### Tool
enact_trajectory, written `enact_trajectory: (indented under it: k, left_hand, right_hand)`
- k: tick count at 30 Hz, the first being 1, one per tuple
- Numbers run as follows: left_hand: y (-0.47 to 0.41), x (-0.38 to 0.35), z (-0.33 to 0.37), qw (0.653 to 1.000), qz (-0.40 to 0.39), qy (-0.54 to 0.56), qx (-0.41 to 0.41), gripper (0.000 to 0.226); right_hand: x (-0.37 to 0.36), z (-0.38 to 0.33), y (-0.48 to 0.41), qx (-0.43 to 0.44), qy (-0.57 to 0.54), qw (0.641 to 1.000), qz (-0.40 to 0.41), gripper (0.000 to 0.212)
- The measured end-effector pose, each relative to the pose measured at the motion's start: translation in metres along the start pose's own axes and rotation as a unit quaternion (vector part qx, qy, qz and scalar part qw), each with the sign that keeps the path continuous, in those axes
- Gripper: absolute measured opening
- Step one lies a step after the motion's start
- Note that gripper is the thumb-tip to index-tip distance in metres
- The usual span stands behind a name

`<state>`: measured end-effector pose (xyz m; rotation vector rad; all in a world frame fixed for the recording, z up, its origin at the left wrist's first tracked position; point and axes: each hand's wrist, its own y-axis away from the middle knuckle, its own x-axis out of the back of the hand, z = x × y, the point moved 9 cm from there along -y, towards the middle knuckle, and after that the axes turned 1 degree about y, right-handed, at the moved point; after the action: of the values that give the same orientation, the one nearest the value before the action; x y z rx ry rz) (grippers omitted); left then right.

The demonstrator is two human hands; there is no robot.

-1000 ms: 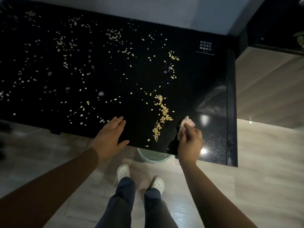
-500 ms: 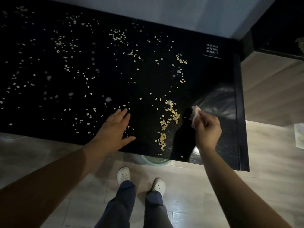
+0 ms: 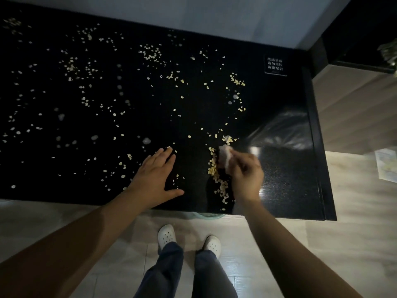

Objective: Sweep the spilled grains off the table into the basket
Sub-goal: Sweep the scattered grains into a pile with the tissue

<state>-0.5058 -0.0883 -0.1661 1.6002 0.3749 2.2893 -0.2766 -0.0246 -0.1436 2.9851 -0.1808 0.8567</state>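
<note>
Pale yellow grains are scattered over the glossy black table (image 3: 285,190). A denser strip of grains (image 3: 217,177) runs toward the near edge. My right hand (image 3: 245,175) pinches a small crumpled pinkish cloth (image 3: 225,155) and holds it against the right side of that strip. My left hand (image 3: 156,175) lies flat on the table with fingers straight, left of the strip. A sliver of the light green basket (image 3: 207,215) shows under the table's near edge, mostly hidden.
A small white-lettered sign (image 3: 275,65) sits at the table's far right. A pale wall runs behind the table and a dark cabinet (image 3: 365,33) stands at the right. My feet in white clogs (image 3: 166,234) stand on the light floor below the table edge.
My right hand has carried the cloth away from the near edge and leftward until it meets the grain strip. My left hand has slid slightly farther onto the table.
</note>
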Motion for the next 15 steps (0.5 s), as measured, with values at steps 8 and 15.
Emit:
enact_trajectory:
  k: [8, 15]
  left_hand:
    - [-0.002, -0.004, -0.004, 1.000, 0.006, -0.005, 0.001, 0.105]
    - [-0.010, 0.011, -0.001, 1.000, 0.014, 0.019, 0.020, 0.089]
  right_hand:
    - [0.041, 0.029, -0.082, -0.074, 0.096, 0.989, 0.079, 0.026]
    - [-0.038, 0.009, -0.053, -0.010, 0.051, 0.997, -0.052, 0.027]
